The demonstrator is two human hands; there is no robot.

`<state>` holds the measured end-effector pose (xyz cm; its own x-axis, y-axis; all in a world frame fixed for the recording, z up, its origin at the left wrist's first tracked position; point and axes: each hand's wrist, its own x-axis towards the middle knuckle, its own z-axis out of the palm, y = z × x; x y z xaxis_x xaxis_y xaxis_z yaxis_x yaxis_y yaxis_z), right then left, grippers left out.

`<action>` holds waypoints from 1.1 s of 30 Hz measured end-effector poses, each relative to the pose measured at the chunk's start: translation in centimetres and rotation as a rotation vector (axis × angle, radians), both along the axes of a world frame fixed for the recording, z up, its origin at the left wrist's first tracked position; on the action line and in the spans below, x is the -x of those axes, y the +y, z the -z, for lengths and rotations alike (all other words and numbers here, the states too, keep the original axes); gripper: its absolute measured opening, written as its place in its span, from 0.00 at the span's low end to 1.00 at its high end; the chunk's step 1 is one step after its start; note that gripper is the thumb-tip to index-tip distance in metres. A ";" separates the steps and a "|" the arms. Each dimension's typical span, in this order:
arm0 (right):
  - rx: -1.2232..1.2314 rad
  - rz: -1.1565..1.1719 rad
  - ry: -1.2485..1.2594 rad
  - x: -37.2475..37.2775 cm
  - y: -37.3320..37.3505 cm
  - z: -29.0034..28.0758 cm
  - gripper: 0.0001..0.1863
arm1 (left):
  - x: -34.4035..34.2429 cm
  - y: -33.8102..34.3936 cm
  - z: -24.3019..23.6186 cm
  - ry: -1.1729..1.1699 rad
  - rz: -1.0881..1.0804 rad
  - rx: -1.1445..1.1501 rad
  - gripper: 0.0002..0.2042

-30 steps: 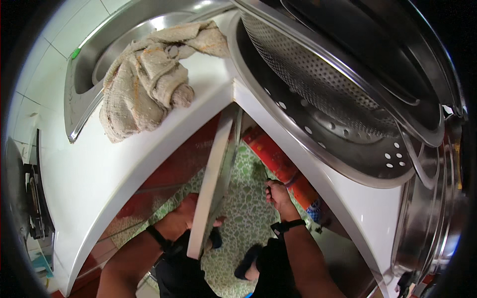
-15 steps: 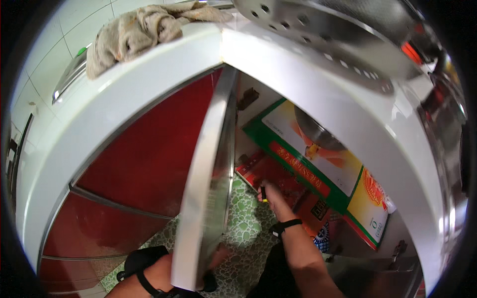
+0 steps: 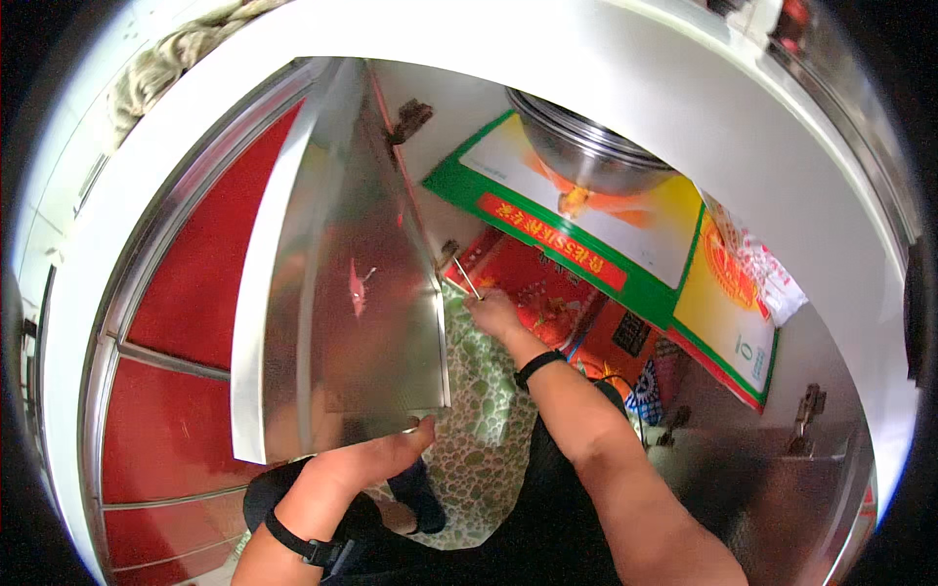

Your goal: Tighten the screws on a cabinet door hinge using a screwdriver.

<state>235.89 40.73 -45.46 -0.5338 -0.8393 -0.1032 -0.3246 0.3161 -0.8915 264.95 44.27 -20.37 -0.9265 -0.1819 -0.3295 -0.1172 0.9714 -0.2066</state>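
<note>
My right hand [image 3: 495, 313] is closed around a screwdriver, whose thin metal shaft [image 3: 468, 278] points up to the lower hinge [image 3: 449, 250] of an open cabinet door [image 3: 362, 283]. Its handle is hidden in my fingers, and whether the tip touches a screw is too small to tell. My left hand [image 3: 391, 449] grips the bottom edge of that door near its corner; some fingers are hidden. Higher on the cabinet's side wall is the upper hinge [image 3: 410, 120]. The door's inner face is metallic, with a small pink mark.
Inside the cabinet, a steel bowl [image 3: 586, 146] rests on a shelf covered with green-and-yellow printed board [image 3: 645, 234]. Red packages [image 3: 547, 293] lie beneath. A white countertop [image 3: 469, 39] arches overhead, with a cloth [image 3: 166, 59] at left. Red doors [image 3: 166, 420] stand left; the floor [image 3: 479, 420] is green pebble-patterned.
My view has shifted closer, and the door's inner face now shows more widely. The screwdriver's shaft has come up to the lower hinge. My left hand shows clearly at the door's bottom edge.
</note>
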 end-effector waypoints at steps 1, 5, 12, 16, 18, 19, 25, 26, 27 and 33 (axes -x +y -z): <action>-0.083 -0.037 0.029 -0.3 -0.3 -0.5 0.17 | 0.7 0.4 -2.3 0.232 -0.516 -0.488 0.19; -0.120 -0.087 -0.098 -1.4 -0.5 -2.3 0.17 | -0.9 0.2 -2.1 0.495 -0.271 -0.294 0.21; -0.205 -0.096 -0.069 -0.1 0.3 -2.5 0.18 | -0.2 0.2 -4.1 0.323 -0.534 -0.630 0.17; -0.356 -0.155 -0.197 -0.4 0.9 -5.7 0.20 | -0.2 0.0 -4.3 0.286 -0.535 -0.665 0.18; -0.286 -0.133 -0.110 0.3 0.9 -4.2 0.19 | 0.4 -0.1 -5.1 0.202 -0.600 -0.737 0.18; -0.263 -0.125 -0.081 0.4 1.1 -4.1 0.19 | 0.5 -0.2 -5.3 0.117 -0.672 -0.808 0.18; -0.171 -0.206 0.173 0.2 1.1 -4.3 0.18 | -1.3 -1.3 -1.5 0.087 -0.631 -0.913 0.17; -0.191 -0.194 0.107 0.3 1.1 -4.4 0.17 | -1.1 -1.2 -1.7 0.115 -0.592 -0.869 0.17; -0.126 -0.205 0.177 0.1 1.5 -4.9 0.16 | -1.0 -1.1 -1.8 0.138 -0.556 -0.832 0.16; -0.102 -0.171 0.013 -0.4 2.1 -6.7 0.20 | -0.7 -0.9 -1.8 0.246 -0.389 -0.649 0.14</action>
